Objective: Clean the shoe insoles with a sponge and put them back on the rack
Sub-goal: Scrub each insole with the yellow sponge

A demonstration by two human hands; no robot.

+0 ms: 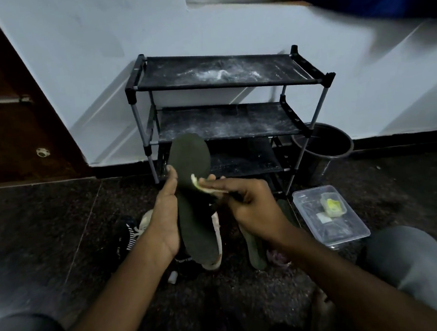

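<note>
My left hand [165, 217] holds a dark green insole [193, 194] upright by its left edge, toe end up, in front of the rack. My right hand [249, 202] pinches a thin pale yellow sponge [205, 186] and presses it against the insole's right edge near the middle. A second dark insole [255, 246] lies on the floor below my right wrist. The black shoe rack [221, 86] with three dusty shelves stands against the wall behind.
A pale shoe [216, 244] sits partly hidden behind the held insole, with a black striped shoe [125, 234] to its left. A clear plastic box [330, 213] holding a yellow item stands at the right. A black bucket [324, 148] sits beside the rack. My knees frame the bottom corners.
</note>
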